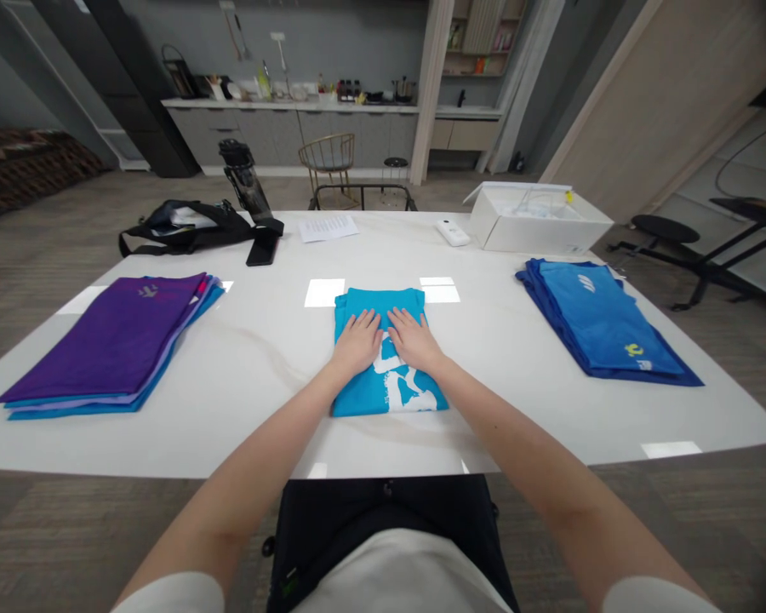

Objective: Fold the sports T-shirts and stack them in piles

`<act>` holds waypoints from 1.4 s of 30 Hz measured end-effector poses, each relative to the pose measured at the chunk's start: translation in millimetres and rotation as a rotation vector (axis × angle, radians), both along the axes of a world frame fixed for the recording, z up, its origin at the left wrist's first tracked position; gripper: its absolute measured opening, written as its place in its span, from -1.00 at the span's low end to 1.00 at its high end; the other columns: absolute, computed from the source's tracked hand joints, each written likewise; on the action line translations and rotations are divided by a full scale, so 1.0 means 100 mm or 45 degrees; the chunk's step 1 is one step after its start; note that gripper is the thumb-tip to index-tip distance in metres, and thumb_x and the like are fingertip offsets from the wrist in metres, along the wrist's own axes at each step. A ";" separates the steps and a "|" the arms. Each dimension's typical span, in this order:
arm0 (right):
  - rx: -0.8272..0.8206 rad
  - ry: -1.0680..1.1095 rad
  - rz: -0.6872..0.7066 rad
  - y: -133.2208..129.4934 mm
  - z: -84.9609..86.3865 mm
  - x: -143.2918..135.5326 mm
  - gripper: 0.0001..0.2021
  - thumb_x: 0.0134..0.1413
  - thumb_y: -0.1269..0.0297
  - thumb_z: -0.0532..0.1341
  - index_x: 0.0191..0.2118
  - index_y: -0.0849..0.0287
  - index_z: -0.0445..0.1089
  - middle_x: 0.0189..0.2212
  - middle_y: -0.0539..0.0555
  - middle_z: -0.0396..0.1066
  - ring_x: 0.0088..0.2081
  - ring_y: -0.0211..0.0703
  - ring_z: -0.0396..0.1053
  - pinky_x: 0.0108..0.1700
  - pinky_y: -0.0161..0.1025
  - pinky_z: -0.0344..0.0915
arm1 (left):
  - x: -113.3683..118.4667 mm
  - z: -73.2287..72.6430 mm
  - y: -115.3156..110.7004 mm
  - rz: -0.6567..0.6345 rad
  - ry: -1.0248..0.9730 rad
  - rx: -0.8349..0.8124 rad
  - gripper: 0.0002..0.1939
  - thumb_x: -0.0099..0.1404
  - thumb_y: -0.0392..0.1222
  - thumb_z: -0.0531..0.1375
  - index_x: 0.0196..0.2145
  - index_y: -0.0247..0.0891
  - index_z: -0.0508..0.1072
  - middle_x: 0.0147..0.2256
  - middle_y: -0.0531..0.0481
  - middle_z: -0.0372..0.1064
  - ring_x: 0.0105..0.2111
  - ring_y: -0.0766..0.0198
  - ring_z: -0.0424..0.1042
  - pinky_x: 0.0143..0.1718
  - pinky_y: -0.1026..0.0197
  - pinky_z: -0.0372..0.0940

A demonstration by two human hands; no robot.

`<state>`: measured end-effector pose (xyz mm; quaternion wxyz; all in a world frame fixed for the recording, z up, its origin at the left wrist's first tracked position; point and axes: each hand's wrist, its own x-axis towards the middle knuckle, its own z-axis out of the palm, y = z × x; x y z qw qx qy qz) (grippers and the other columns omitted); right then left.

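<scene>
A folded turquoise T-shirt (363,393) with a large white print lies in front of me at the middle of the table. Both my hands press flat on its upper half, close beside each other. My left hand (358,340) has its fingers stretched out over the left side of the cloth. On the right side rests my right hand (414,339), fingers spread and partly covering the print. Neither hand grips anything.
On the white table (261,366), a stack of purple and blue folded clothes (108,340) lies left, blue folded clothes (603,319) right. Farther back are a black bag (191,228), a bottle (248,183), a phone (263,248), a paper sheet (328,227) and a white box (542,223).
</scene>
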<state>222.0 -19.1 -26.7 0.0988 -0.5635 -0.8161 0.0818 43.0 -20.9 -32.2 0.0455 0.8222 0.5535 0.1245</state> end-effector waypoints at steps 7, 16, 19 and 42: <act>-0.103 -0.036 -0.108 -0.23 0.02 0.19 -0.34 0.47 -0.11 -0.17 0.51 0.09 -0.03 0.51 0.13 -0.15 0.51 0.06 -0.23 0.43 0.37 -0.25 | -0.21 0.02 -0.30 0.047 0.032 -0.016 -0.36 0.55 0.09 -0.13 0.43 -0.24 0.16 0.44 -0.18 0.02 0.46 0.00 -0.03 0.46 -0.15 -0.14; -0.010 0.073 0.009 -0.59 0.13 -0.13 -0.42 0.45 0.27 -0.17 0.47 0.30 0.07 0.49 0.23 -0.07 0.48 0.05 -0.10 0.45 0.14 -0.10 | 0.13 0.06 -0.62 -0.055 -0.159 -0.050 -0.44 0.52 -0.27 -0.17 0.39 -0.37 0.19 0.41 -0.24 0.09 0.43 0.12 0.04 0.42 -0.06 0.02; -0.022 0.091 0.025 -0.78 0.04 -0.17 -0.42 0.48 0.20 -0.19 0.49 0.25 0.04 0.46 0.19 0.02 0.47 0.00 -0.03 0.46 0.11 -0.13 | 0.14 -0.01 -0.73 -0.052 -0.132 -0.089 -0.43 0.52 -0.23 -0.17 0.41 -0.31 0.17 0.42 -0.17 0.08 0.44 0.12 0.02 0.45 -0.08 -0.04; 0.014 0.017 0.283 -1.62 0.14 0.19 -0.47 0.50 0.16 -0.10 0.49 -0.10 0.03 0.48 0.05 -0.05 0.50 0.08 -0.15 0.44 0.38 -0.19 | -0.29 0.03 -1.62 -0.237 0.014 -0.016 -0.42 0.57 -0.04 -0.08 0.46 -0.17 0.09 0.44 -0.17 -0.01 0.45 0.06 -0.01 0.45 -0.18 -0.02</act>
